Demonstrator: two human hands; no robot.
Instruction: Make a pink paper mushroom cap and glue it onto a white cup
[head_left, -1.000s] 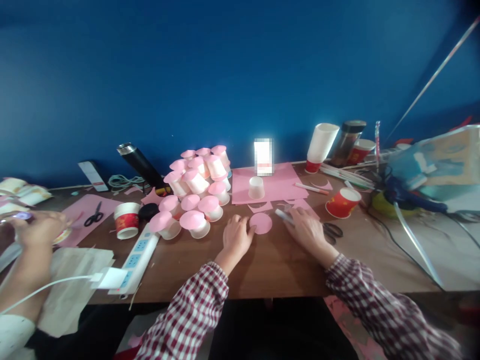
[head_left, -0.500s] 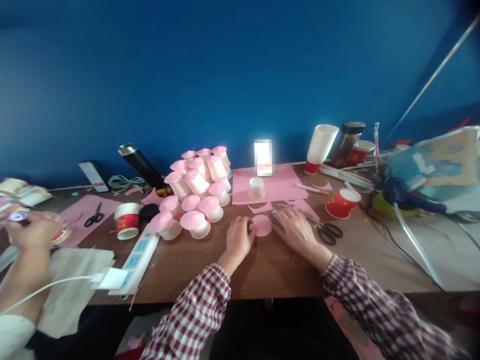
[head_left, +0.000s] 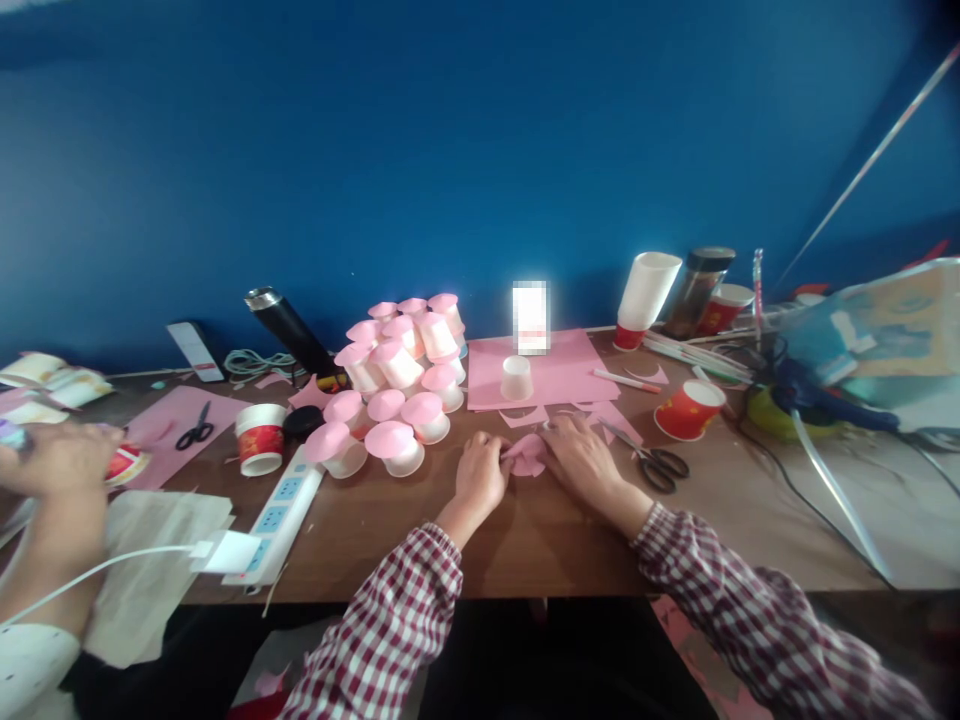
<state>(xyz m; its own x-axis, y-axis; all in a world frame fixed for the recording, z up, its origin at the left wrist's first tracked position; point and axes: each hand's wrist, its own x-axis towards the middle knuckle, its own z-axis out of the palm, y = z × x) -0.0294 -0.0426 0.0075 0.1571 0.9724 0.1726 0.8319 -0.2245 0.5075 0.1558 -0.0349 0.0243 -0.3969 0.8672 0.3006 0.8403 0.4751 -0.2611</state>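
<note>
A pink paper circle (head_left: 529, 458) lies low over the table, its surface bent rather than flat. My left hand (head_left: 482, 474) pinches its left edge between thumb and fingers. On the opposite side, my right hand (head_left: 583, 460) is closed at the right edge, with its fingertips partly hidden. Just beyond, an upside-down white paper cup (head_left: 516, 378) stands on pink paper sheets (head_left: 480, 365). Black-handled scissors (head_left: 660, 466) lie to the right of my right hand. To my left are several paper cups with pink cone tops (head_left: 391, 440).
A power strip (head_left: 274, 518) with a white charger lies at left. Nearby stands a red-and-white cup (head_left: 261, 440). A co-worker's hand (head_left: 56, 462) is at far left. A red cup (head_left: 688, 410), a pen (head_left: 626, 380) and a glue gun (head_left: 825, 395) are at right.
The pink paper circle has gone from flat to bent between my hands. My right hand has shifted slightly inward. The co-worker's hand at far left has moved a little.
</note>
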